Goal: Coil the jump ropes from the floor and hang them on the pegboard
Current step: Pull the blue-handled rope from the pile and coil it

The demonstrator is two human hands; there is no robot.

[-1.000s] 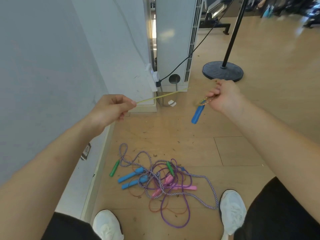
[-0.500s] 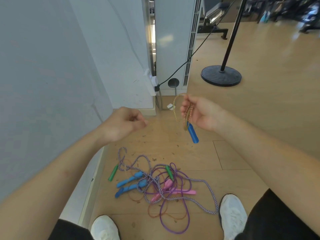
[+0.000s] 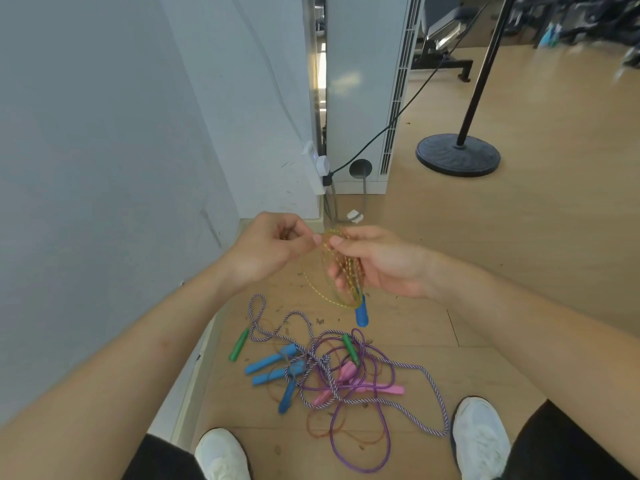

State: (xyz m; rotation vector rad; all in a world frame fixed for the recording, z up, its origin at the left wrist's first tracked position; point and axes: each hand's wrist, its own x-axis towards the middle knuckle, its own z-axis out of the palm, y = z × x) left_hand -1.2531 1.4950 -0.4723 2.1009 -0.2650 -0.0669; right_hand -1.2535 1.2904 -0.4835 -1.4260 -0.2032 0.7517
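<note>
Currently: yellow rope (image 3: 346, 268), coiled, in both grips.
I log right grip (image 3: 381, 265) round coils, handle (image 3: 362, 311) hanging below; left grip (image 3: 266, 251) pinching a strand; other ropes (image 3: 327, 374) on floor (image 3: 519, 254).

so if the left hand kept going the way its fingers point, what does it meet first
The loops of the yellow rope held in the right hand. The left hand points to the person's right, its fingers pinching a strand, with the right thumb just behind; depth is hard to judge.
</note>
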